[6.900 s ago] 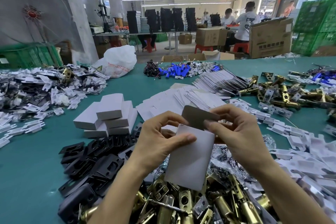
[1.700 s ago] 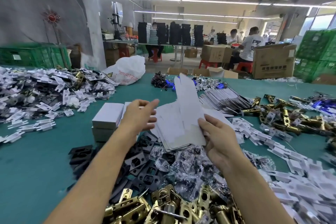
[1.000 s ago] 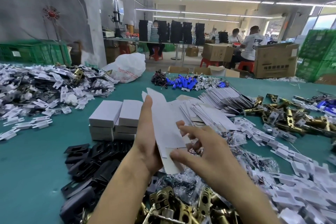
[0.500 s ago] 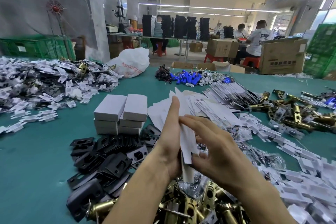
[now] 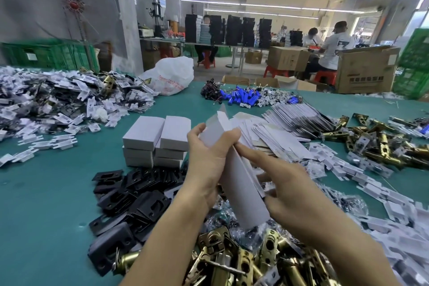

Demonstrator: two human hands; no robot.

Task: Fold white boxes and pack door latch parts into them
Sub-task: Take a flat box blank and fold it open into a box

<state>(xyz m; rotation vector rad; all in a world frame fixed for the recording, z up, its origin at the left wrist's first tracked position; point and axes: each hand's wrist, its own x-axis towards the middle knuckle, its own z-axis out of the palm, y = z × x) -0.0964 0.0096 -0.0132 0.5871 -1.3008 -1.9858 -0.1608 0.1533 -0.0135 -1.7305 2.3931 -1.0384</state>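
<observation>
A flat white box blank (image 5: 241, 188) stands nearly upright between my hands over the near middle of the table. My left hand (image 5: 209, 158) grips its upper left side, thumb on the front face. From the right, my right hand (image 5: 285, 183) holds it, index finger stretched to the upper edge and the other fingers curled round the lower part. Behind lie a fan of flat blanks (image 5: 274, 132) and a stack of folded white boxes (image 5: 157, 139). Brass latch bodies (image 5: 232, 260) fill the near edge, with black plates (image 5: 137, 195) to their left.
The green table (image 5: 46, 204) holds white plastic parts at the left (image 5: 58, 102) and right (image 5: 371, 190), more brass latches at the right (image 5: 380, 141), blue parts (image 5: 241, 96) and a white bag (image 5: 171, 76) at the back. People sit at benches beyond.
A closed box was set on the stack and a new flat blank picked up from the fan. Over the last second my hands have turned it and begun spreading it open.
</observation>
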